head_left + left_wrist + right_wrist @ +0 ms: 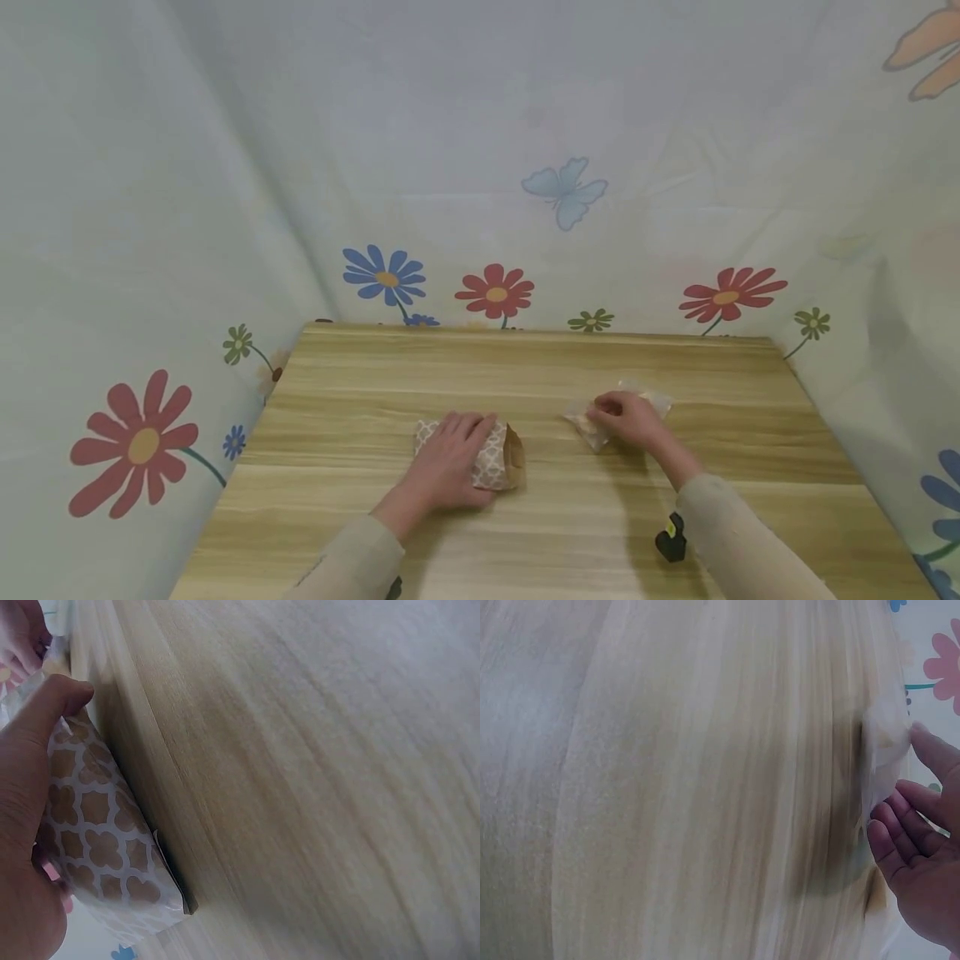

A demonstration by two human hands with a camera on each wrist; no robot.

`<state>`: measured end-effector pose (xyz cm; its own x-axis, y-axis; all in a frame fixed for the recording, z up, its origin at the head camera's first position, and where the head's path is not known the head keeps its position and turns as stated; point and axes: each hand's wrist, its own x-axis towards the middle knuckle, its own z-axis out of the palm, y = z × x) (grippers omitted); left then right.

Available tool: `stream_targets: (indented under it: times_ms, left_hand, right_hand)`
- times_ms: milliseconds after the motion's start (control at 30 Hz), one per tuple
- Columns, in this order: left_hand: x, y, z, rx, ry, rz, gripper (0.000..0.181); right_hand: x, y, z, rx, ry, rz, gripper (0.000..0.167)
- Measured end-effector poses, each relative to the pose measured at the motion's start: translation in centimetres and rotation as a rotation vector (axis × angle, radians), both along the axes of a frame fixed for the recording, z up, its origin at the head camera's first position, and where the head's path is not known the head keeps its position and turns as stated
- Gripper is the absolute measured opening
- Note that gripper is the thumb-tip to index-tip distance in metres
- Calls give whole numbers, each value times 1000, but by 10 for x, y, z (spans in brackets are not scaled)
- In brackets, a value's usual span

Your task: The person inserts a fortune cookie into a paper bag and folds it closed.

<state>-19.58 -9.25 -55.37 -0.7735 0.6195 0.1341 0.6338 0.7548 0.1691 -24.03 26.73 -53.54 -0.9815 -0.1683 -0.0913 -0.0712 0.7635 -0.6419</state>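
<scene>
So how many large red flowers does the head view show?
3: left red flower; middle red flower, beyond the patterned bag; right red flower, beyond the clear plastic. More may be hidden.

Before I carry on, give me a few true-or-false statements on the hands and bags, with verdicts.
1. The left hand holds the patterned bag. True.
2. The right hand touches the patterned bag. False: it is at the clear plastic bag.
3. In the head view, the patterned bag's open end faces right. True.
4. The two bags touch each other. False: they are apart, with bare table between them.
</scene>
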Motion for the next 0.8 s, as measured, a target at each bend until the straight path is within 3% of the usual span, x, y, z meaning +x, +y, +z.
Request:
stream_targets:
  times_ms: [533,800]
  left_hand:
    - [1,0,-1,-6,9,13,121]
    - [0,-1,0,-7,12,19,120]
  right_hand:
    - [4,-7,0,-74,-67,57,45]
    - [8,-14,3,-143,-71,61,35]
